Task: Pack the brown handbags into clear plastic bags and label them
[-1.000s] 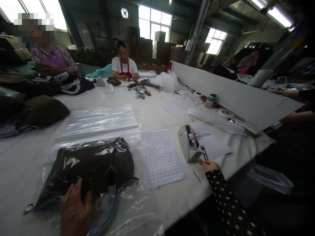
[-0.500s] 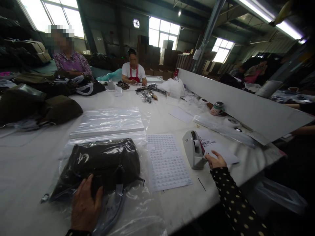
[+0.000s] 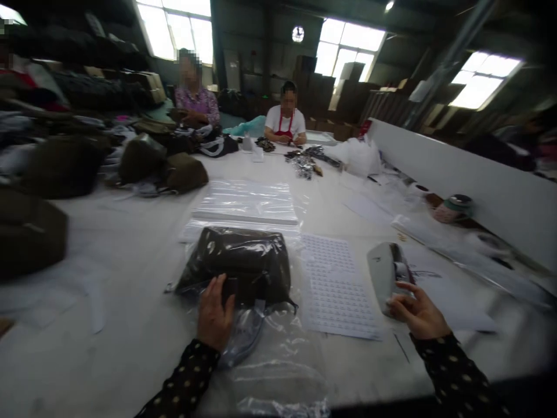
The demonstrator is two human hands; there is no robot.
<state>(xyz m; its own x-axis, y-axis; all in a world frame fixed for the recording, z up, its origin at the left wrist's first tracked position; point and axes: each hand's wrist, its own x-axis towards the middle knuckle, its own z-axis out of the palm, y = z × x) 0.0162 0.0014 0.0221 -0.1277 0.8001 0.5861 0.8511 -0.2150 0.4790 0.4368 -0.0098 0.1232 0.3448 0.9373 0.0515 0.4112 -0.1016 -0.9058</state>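
A dark olive bag (image 3: 243, 255) lies inside a clear plastic bag (image 3: 278, 354) on the white table. My left hand (image 3: 216, 313) rests on its near side, fingers spread flat on the plastic. At the right, my right hand (image 3: 418, 310) is at the near end of a grey tape dispenser (image 3: 380, 273), thumb and fingers bent round its front edge; what lies between the fingertips is too small to make out. Between the two hands lies a sheet of printed labels (image 3: 339, 287). Flat plastic bags (image 3: 248, 200) are stacked behind the olive bag.
Olive bags (image 3: 143, 159) are heaped at the left. A white sheet with writing (image 3: 444, 284), plastic film (image 3: 470, 261) and a lidded cup (image 3: 452, 209) are at the right, before a white partition (image 3: 456, 159). Two people sit across the table; another is at the far left.
The camera view has turned left, so the table's contents appear further right. My left hand stays on the bagged item. My right hand remains at the dispenser, its fingers now more bent.
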